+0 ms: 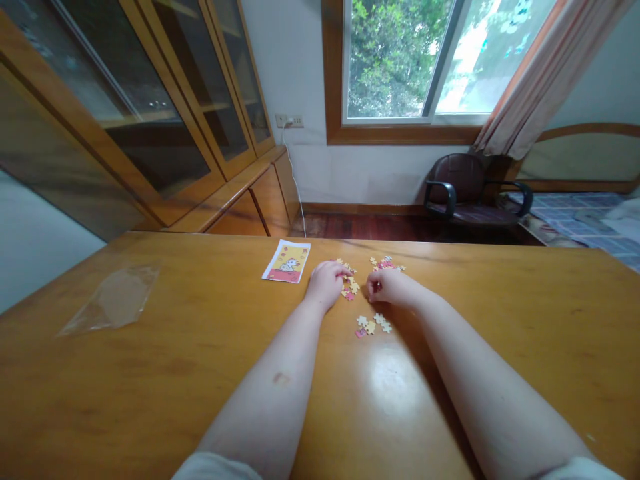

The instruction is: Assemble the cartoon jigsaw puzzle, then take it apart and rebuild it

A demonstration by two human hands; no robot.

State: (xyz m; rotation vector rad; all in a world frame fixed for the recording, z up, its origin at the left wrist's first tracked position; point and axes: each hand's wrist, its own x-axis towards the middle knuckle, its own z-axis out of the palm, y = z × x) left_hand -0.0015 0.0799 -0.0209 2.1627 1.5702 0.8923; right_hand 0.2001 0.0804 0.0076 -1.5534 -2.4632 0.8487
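Small yellow, pink and white jigsaw pieces (353,288) lie in a loose cluster at the middle of the table. My left hand (326,283) rests at the left side of this cluster, its fingers stretched out over some pieces. To the right, my right hand (391,288) is low over the table with thumb and fingers curled together; whether a piece is between them is too small to tell. Just beyond it lies a second cluster of pink and pale pieces (386,264). Nearer to me sits a small group of white, yellow and pink pieces (371,327).
A picture card (287,262) with a white animal on yellow and pink lies left of my hands. Farther left is a clear plastic bag (113,300). The wooden table (175,387) ends beyond the pieces; a chair (460,190) and glass-doored cabinet (220,177) stand past it.
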